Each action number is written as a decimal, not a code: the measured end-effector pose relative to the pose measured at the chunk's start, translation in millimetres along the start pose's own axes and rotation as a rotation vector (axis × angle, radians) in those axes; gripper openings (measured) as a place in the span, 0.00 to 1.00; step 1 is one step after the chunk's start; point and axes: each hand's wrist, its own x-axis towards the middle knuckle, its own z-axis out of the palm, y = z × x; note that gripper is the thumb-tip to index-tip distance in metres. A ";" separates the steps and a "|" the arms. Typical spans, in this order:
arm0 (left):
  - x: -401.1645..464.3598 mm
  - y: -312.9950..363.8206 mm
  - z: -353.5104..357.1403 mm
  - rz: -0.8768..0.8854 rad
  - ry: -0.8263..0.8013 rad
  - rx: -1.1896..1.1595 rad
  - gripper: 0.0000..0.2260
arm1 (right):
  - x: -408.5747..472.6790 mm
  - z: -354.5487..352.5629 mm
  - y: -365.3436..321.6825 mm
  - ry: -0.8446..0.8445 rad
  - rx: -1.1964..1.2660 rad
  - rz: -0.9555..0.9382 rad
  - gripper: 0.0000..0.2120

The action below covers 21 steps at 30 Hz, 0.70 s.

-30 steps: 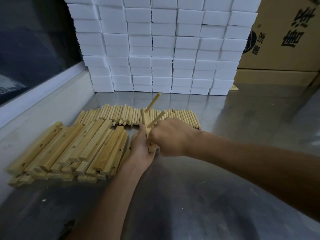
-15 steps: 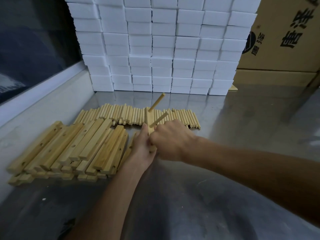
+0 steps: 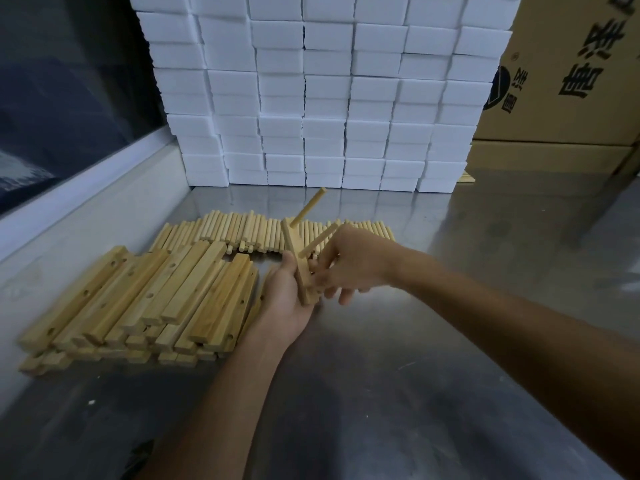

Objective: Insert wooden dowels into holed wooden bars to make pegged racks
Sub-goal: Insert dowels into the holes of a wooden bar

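My left hand point(image 3: 287, 301) grips a holed wooden bar point(image 3: 293, 249) from below and holds it upright above the table. Two dowels stick out of the bar to the upper right: an upper dowel point(image 3: 310, 206) and a lower dowel point(image 3: 317, 241). Right of the bar, my right hand point(image 3: 358, 263) has its fingers loosely spread and pointing down-left, close to the bar's lower half. Whether a finger touches the lower dowel is unclear. A pile of holed bars point(image 3: 138, 299) lies to the left, and a row of loose dowels point(image 3: 242, 230) lies behind the hands.
The work surface is a steel table point(image 3: 398, 393). A tall stack of white foam blocks point(image 3: 329, 98) stands at the back, with a cardboard box point(image 3: 571, 81) to its right. A white ledge point(image 3: 86, 192) and a dark window run along the left.
My right hand has gone from a closed fist around the bar's lower part to loosely spread fingers. The bar with its two dowels has stayed almost in place.
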 end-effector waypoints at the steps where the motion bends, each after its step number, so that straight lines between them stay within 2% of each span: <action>1: 1.8 0.0 -1.7 -0.005 -0.006 -0.038 0.25 | -2.5 -4.0 6.1 -0.018 0.157 0.024 0.08; 4: 4.9 -0.2 -3.5 0.003 -0.035 -0.111 0.22 | -8.4 0.9 24.3 0.133 0.438 0.070 0.10; 7: 5.4 -2.0 -1.3 0.011 -0.036 -0.105 0.22 | -9.7 35.2 43.0 0.293 0.493 0.170 0.18; 9: 5.1 -1.8 0.3 0.008 -0.034 -0.098 0.23 | -10.7 60.9 49.0 0.370 0.485 0.167 0.20; 12: 3.9 -3.1 3.1 0.000 -0.080 -0.115 0.23 | -9.0 80.2 49.6 0.532 0.468 0.071 0.11; 16: 4.7 -5.1 0.6 0.063 -0.114 -0.085 0.19 | 0.1 80.8 50.5 0.623 0.481 0.012 0.02; 21: 7.7 -0.9 -0.9 0.061 -0.110 -0.068 0.17 | 18.4 64.7 68.1 0.649 0.451 0.064 0.01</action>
